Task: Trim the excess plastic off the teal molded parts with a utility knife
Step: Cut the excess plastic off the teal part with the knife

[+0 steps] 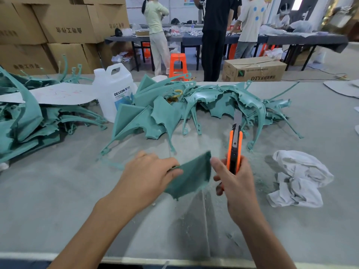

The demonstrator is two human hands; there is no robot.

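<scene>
My grey worktop (58, 200) carries teal molded parts (159, 117) heaped at centre and left, a white jug (114, 90), a crumpled white rag (299, 179) and shavings.

White jug (113, 90), crumpled rag (299, 179)

One head-worn wide-angle view looks forward and down, close over the near bench (58, 200) edge, reaching far tables (303, 38).

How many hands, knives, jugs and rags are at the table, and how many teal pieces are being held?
2 hands: left hand, right hand
1 utility knife
1 teal piece, held
1 white jug
1 white rag
Total: 6
</scene>
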